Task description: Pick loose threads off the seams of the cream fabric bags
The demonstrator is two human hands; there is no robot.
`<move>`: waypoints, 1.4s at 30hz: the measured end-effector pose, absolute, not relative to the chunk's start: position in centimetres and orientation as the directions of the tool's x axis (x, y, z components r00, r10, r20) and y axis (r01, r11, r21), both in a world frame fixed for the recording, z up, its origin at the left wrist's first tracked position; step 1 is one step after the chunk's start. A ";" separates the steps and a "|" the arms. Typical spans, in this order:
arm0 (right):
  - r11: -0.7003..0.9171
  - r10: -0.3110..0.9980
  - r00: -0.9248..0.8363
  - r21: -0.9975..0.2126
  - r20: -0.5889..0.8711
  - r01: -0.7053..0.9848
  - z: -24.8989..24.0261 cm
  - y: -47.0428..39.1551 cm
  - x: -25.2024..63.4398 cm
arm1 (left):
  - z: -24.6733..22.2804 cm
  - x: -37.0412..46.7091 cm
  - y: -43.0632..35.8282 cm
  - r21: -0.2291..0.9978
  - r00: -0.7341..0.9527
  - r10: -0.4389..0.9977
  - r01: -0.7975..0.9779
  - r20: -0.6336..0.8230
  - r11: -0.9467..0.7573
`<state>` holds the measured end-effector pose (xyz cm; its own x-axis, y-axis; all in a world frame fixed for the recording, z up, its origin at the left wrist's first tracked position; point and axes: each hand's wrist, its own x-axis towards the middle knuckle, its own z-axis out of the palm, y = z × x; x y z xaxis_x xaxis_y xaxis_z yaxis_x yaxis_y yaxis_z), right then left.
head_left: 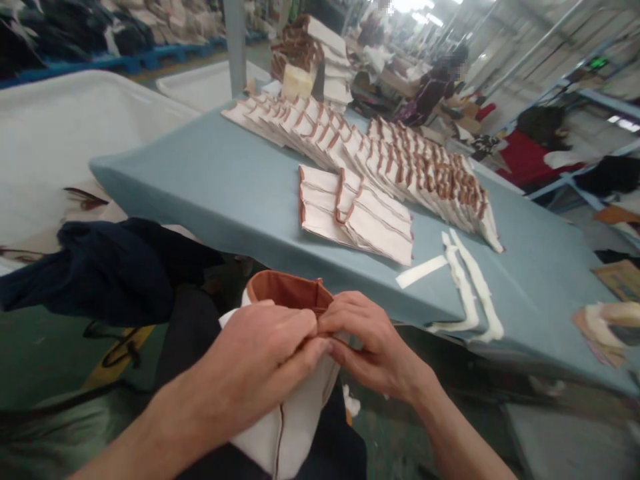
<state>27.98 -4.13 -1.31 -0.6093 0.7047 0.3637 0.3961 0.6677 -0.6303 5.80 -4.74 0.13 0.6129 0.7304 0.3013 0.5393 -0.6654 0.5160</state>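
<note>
A white fabric piece point(280, 427) with a reddish-brown inner band point(285, 291) hangs over the person's lap, its top edge forming an open loop. My left hand point(270, 350) is closed on the edge of this piece, with fingers curled over it. Right beside it, my right hand point(370, 340) pinches the same edge, thumb and fingers pressed together. The fingertips of both hands nearly touch, and they hide the exact spot of the edge between them. A dark seam runs down the front of the white fabric.
A blue-covered table point(200, 180) stands ahead, bearing folded white pieces with brown edging point(380, 223), long overlapping rows point(400, 160) and white strips point(467, 287). White bins point(100, 113) and dark blue cloth point(115, 267) are at left. A person point(435, 87) is in the background.
</note>
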 end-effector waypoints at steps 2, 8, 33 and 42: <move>0.632 0.728 -0.603 -0.660 0.327 0.406 -1.7 -3.0 28.1 | -0.1 4.0 -3.6 0.635 0.635 0.741 0.483 0.221 -0.603; 0.318 0.839 -0.541 -0.864 0.065 0.389 -2.6 -0.8 28.7 | -0.2 -0.9 -1.7 0.754 0.598 0.782 0.428 0.178 -0.498; 0.344 0.759 -0.645 -0.895 0.088 0.283 2.1 -0.3 25.5 | 2.2 2.2 -1.2 0.845 0.642 0.747 0.294 0.171 -0.446; 0.271 0.755 -0.655 -0.921 0.024 0.279 2.1 0.1 24.4 | 1.4 1.4 -1.0 0.881 0.662 0.740 0.273 0.119 -0.386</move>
